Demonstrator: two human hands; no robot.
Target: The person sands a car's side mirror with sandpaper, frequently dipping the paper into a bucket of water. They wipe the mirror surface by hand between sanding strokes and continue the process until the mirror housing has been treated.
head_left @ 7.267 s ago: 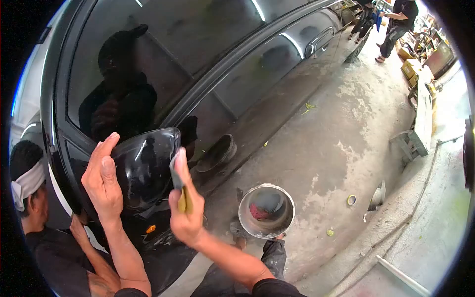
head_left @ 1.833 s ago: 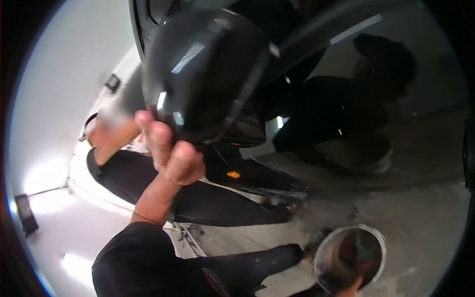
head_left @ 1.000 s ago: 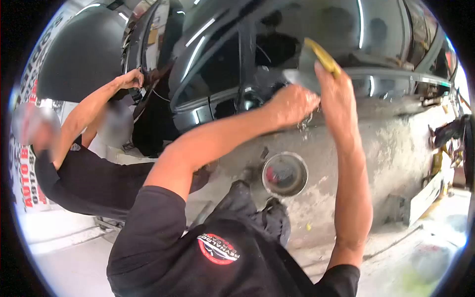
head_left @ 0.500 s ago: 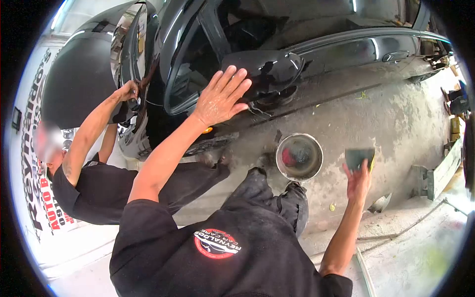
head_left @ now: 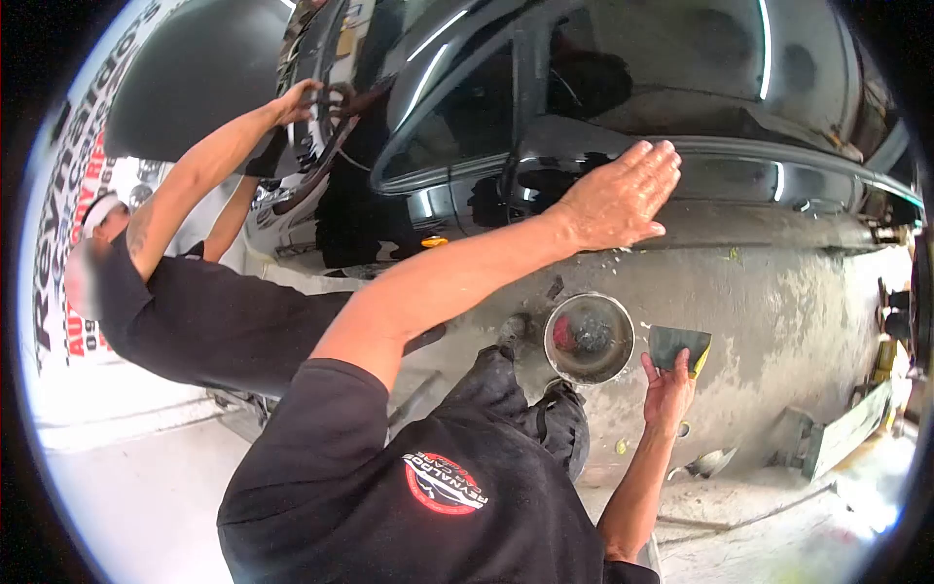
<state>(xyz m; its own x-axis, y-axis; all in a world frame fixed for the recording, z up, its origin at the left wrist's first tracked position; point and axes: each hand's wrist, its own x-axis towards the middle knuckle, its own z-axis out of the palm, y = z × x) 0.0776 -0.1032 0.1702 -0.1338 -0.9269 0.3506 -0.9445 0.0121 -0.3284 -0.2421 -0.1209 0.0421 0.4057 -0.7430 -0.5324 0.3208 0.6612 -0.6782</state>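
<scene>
My left hand lies flat with its fingers stretched out, at the outer end of the black car's side mirror. It holds nothing, and its palm is hidden; it looks to rest on the mirror. Lower down, my right hand grips a sheet of sandpaper, dark grey-green on its face with a yellowish back at one edge. The thumb and fingers pinch its lower side, away from the car. Between my feet and the car is a round bucket with a red item and a dark item inside.
A co-worker in black leans at the car's front on the left, hands at the hood edge. A raised black panel stands behind. Light debris and a long board lie on the wet, patchy concrete floor to the right.
My left hand has moved right along the mirror to its outer end. My right hand has drawn slightly left and down with the sandpaper. The view has shifted, and the co-worker's hand has moved up.
</scene>
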